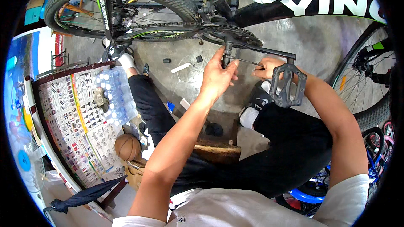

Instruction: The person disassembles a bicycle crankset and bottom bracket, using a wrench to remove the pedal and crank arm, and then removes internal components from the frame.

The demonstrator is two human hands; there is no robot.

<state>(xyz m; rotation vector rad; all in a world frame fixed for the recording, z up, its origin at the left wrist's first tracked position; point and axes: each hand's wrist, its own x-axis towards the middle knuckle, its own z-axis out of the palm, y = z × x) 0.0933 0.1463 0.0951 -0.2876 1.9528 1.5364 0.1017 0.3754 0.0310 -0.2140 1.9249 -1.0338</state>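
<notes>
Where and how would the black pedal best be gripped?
Probably the near edge of the pedal, coming from the person's side: its far end joins the crank arm, while the open frame offers edges for fingers to hook.

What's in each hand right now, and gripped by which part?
The right hand grips a thin metal rod by its outer end. The left hand holds a dark cylindrical fitting at the crank arm, by its near end.
</notes>
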